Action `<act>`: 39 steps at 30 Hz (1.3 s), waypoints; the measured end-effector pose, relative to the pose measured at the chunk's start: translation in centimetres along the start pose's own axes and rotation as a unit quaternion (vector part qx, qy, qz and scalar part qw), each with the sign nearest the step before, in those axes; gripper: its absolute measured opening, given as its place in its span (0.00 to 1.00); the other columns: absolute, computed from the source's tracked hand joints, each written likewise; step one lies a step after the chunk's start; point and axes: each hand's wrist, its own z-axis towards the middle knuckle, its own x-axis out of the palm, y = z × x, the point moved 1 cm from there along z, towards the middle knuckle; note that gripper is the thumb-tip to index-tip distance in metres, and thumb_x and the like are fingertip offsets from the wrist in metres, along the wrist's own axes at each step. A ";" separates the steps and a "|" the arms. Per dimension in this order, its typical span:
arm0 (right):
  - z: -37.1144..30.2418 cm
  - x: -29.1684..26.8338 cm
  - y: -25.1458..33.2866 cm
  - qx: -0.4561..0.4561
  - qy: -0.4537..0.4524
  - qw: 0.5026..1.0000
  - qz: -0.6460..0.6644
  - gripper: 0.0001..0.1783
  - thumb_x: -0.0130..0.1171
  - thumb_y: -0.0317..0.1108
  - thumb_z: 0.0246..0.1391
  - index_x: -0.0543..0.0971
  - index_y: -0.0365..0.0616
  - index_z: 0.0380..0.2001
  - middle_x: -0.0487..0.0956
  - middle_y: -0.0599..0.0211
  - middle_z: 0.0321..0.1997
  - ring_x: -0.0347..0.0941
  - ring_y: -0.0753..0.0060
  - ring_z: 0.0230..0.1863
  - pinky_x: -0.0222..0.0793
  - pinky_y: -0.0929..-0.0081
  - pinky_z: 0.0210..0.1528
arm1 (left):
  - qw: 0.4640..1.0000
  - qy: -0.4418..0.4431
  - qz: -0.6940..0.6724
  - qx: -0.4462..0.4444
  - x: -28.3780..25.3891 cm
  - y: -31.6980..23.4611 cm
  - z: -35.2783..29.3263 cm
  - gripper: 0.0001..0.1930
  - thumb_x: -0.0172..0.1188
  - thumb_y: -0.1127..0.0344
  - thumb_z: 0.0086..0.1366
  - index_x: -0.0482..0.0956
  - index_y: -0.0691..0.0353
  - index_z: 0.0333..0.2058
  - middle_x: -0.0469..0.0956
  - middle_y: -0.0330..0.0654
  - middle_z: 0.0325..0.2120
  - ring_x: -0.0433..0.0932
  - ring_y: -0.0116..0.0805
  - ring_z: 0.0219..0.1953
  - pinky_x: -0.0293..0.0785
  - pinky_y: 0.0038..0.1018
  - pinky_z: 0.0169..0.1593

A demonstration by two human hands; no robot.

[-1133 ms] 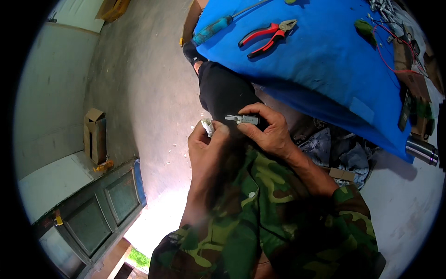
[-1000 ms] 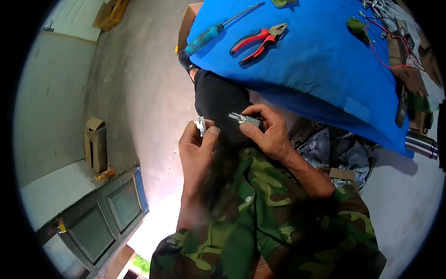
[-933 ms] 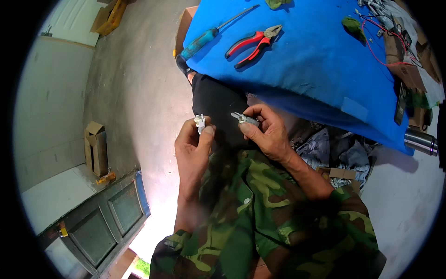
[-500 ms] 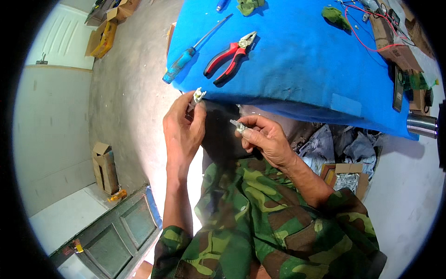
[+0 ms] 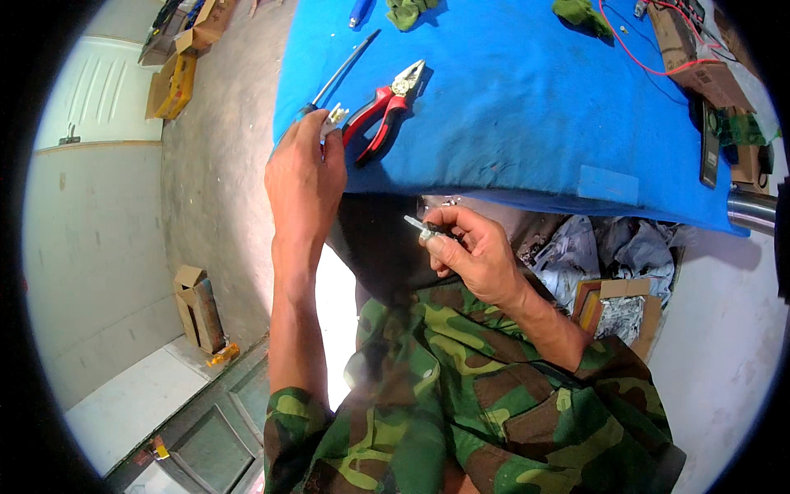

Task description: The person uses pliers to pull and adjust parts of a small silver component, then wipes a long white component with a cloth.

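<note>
My left hand (image 5: 306, 177) is raised at the table's near left corner, its thumb and fingers pinching a small whitish part (image 5: 333, 118) with prongs. That hand covers most of the handle of a screwdriver (image 5: 345, 68) lying on the blue cloth. Just right of it rest combination pliers (image 5: 401, 86) with red and black handles, their jaws pointing away from me. My right hand (image 5: 479, 259), in front of the table edge above my lap, is closed on a small part (image 5: 415, 224) with a pale, narrow tip. The fingers hide much of both parts.
Blue cloth (image 5: 510, 107) covers the table. Green rags (image 5: 409, 11) and a red wire (image 5: 623, 45) lie farther back. A flat black device (image 5: 708, 148) sits near the right edge, by a shiny metal cylinder (image 5: 751, 212). Grey bags (image 5: 573, 251) are below.
My left hand has moved up and away from me, over the screwdriver handle, still pinching the whitish part. My right hand keeps its place and turns its part slightly. The view has shifted a little.
</note>
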 end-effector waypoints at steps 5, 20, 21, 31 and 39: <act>0.1 -0.1 0.5 -0.009 -0.022 1.000 -0.009 0.17 0.63 0.30 0.69 0.77 0.33 0.57 0.82 0.69 0.42 0.77 0.84 0.36 0.77 0.81 0.39 | 0.999 0.017 0.025 0.023 1.7 0.9 1.4 0.13 0.64 0.71 0.70 0.83 0.66 0.51 0.86 0.56 0.42 0.87 0.56 0.40 0.82 0.44 0.45; 0.7 -0.9 0.3 -0.009 -0.071 0.997 0.014 0.18 0.62 0.32 0.69 0.80 0.36 0.57 0.83 0.71 0.41 0.78 0.84 0.35 0.77 0.82 0.38 | 0.995 0.045 0.039 0.084 0.4 -1.6 -0.1 0.17 0.74 0.59 0.67 0.87 0.61 0.50 0.84 0.49 0.52 0.83 0.47 0.55 0.82 0.41 0.55; 0.7 -0.9 0.3 -0.011 -0.077 0.997 0.011 0.17 0.62 0.33 0.69 0.80 0.36 0.57 0.83 0.71 0.41 0.78 0.84 0.35 0.77 0.82 0.38 | 0.994 0.052 0.052 0.085 0.7 -1.8 -0.2 0.18 0.75 0.57 0.66 0.87 0.61 0.49 0.84 0.49 0.52 0.83 0.47 0.54 0.82 0.41 0.54; 0.1 -1.0 0.6 -0.012 -0.111 0.994 0.002 0.18 0.61 0.36 0.71 0.80 0.38 0.57 0.84 0.72 0.42 0.77 0.85 0.36 0.75 0.82 0.35 | 0.991 0.051 0.067 0.105 2.2 -1.5 -0.5 0.14 0.76 0.57 0.62 0.89 0.59 0.40 0.82 0.49 0.53 0.80 0.50 0.54 0.79 0.43 0.55; -0.7 -0.5 0.3 -0.024 -0.117 0.993 0.006 0.19 0.61 0.38 0.71 0.80 0.37 0.58 0.86 0.69 0.44 0.78 0.85 0.35 0.74 0.82 0.34 | 0.994 0.065 0.003 0.088 1.5 -1.5 -1.0 0.11 0.73 0.60 0.63 0.88 0.61 0.38 0.83 0.48 0.47 0.81 0.45 0.51 0.79 0.41 0.54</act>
